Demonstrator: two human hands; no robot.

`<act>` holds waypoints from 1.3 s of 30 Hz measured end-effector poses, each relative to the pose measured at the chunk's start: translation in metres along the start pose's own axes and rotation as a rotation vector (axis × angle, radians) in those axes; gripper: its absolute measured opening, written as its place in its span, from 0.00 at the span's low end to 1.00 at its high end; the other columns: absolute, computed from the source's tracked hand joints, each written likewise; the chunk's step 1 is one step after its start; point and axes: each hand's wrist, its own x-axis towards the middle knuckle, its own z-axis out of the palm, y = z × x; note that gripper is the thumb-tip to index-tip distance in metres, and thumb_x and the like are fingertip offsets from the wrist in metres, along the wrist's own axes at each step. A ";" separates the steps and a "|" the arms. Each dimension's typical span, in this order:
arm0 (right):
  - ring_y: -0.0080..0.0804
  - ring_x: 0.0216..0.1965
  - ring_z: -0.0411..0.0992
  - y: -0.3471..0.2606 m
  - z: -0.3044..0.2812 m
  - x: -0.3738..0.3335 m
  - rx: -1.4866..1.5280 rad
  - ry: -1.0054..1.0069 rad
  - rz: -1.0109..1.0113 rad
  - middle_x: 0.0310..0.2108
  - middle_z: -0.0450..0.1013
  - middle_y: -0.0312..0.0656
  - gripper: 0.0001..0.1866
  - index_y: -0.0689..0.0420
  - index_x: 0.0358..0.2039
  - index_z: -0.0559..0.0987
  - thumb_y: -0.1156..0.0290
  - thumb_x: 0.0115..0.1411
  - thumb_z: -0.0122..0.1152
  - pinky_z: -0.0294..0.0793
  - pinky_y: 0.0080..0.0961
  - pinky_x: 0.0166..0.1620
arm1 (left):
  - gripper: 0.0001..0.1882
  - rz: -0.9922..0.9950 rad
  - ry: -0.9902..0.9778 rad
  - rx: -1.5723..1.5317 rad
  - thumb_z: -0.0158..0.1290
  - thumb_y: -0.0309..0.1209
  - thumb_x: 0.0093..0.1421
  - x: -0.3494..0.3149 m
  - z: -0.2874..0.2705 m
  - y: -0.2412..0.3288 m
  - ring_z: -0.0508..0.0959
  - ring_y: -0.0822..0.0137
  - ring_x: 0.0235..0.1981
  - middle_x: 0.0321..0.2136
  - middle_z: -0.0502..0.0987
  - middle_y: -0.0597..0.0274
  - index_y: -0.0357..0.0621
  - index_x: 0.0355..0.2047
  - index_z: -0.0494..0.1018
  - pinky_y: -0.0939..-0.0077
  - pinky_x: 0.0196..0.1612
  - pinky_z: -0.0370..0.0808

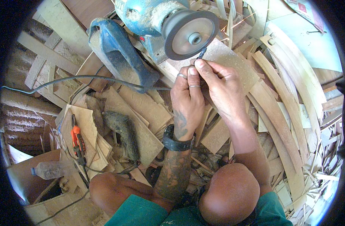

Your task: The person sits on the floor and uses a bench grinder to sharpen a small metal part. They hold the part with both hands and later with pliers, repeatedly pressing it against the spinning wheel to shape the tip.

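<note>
A dark, spiral-fluted drill bit (202,52) is pinched between the thumb and fingers of my right hand (225,84), its upper end at the lower edge of the grinding wheel (195,38). My left hand (187,96), wearing rings, is closed around the bit's lower part, most of which the fingers hide. The wheel belongs to a dusty blue bench grinder (142,15) just above my hands. Orange sparks (236,23) fly off to the right of the wheel.
Left of the grinder stands a blue hollow housing (121,52), crossed by a cable (93,77). A dusty power tool (121,133), orange-handled pliers (78,141) and a plastic bottle (50,170) lie lower left. Curved wooden strips (281,113) and offcuts fill the right.
</note>
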 end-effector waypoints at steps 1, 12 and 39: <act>0.14 0.22 0.68 0.000 0.000 0.000 -0.001 -0.001 -0.002 0.20 0.75 0.32 0.16 0.64 0.38 0.85 0.62 0.68 0.60 0.67 0.20 0.25 | 0.16 -0.007 -0.002 -0.006 0.42 0.37 0.75 0.000 0.000 0.000 0.74 0.63 0.28 0.27 0.76 0.49 0.36 0.41 0.73 0.66 0.35 0.73; 0.14 0.23 0.69 -0.002 0.002 -0.001 0.013 0.021 -0.003 0.20 0.77 0.35 0.16 0.63 0.36 0.85 0.61 0.68 0.60 0.68 0.20 0.25 | 0.15 -0.033 -0.013 -0.094 0.42 0.36 0.75 -0.001 0.000 0.002 0.73 0.70 0.29 0.28 0.76 0.56 0.36 0.41 0.73 0.70 0.35 0.73; 0.20 0.35 0.75 -0.018 0.005 -0.017 0.186 0.080 0.222 0.37 0.78 0.38 0.16 0.63 0.46 0.80 0.63 0.71 0.56 0.77 0.20 0.39 | 0.11 0.074 -0.078 -0.133 0.45 0.31 0.72 0.010 -0.009 -0.006 0.76 0.57 0.27 0.27 0.73 0.49 0.36 0.36 0.72 0.63 0.33 0.72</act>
